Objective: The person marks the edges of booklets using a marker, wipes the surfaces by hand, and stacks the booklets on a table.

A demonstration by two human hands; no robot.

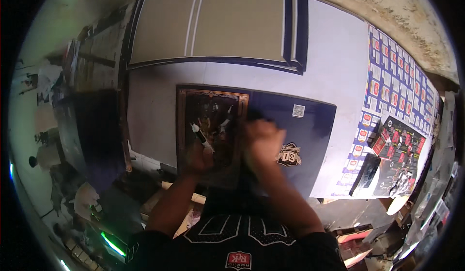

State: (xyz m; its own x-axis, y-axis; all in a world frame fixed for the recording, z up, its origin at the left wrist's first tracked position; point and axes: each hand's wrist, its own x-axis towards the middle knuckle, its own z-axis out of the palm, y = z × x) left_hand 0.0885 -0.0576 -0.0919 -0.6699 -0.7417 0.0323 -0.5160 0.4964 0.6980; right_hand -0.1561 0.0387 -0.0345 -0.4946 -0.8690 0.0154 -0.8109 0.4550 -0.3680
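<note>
A printed cover sheet (310,126) lies flat in front of me, with a dark picture panel on its left and a plain dark blue panel on its right. My left hand (199,158) is closed around a slim white-and-dark object (200,135), which points up and away over the picture panel; I cannot tell its exact kind. My right hand (264,139) is bunched like a fist over the middle of the sheet, where the two panels meet. Motion smears its fingers, and a dark patch beside them hides what they hold, if anything.
Behind the cover sheet, large beige boards with dark blue edges (237,26) lie stacked on the white table (334,53). To the right are a sheet of repeated labels (397,72) and a black-and-red printed sheet (404,147). Boxes and clutter (356,237) sit below the table's near edge.
</note>
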